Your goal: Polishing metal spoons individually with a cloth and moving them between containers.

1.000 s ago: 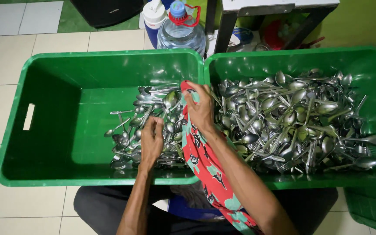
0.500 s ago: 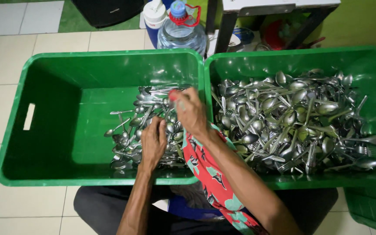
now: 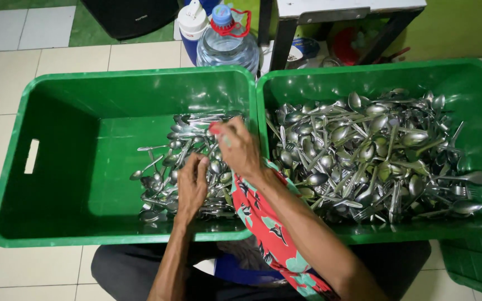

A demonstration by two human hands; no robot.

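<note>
You are looking down at a floor [image 3: 57, 61] of pale square tiles, with a strip of green beyond it at the top edge and a yellow-green wall on the right. Two green plastic crates stand side by side on those tiles, their rims touching in the middle. Behind them stand a clear water bottle [image 3: 227, 42] with a blue cap, a white-capped blue container [image 3: 192, 25] just beside it, a dark box [image 3: 129, 17] to the left, and the dark legs of a small stand [image 3: 336, 22] to the right. The right crate [image 3: 475, 72] is heaped almost wall to wall with metal spoons and forks [image 3: 375, 156]. The left crate [image 3: 51, 167] is bare across its left half, and a smaller pile of spoons [image 3: 168, 167] lies against its right wall. Your left hand [image 3: 192, 187] is down on that smaller pile, fingers bent and spread loosely over the spoons, touching them; you cannot tell whether it grips one. Your right hand [image 3: 240, 149] hovers just above the same pile, near the wall between the crates, fingers curled together around a red patterned cloth [image 3: 263, 223] that trails back along your forearm towards your lap. A small red tip shows at the fingertips; whether a spoon sits inside the cloth is hidden.
</note>
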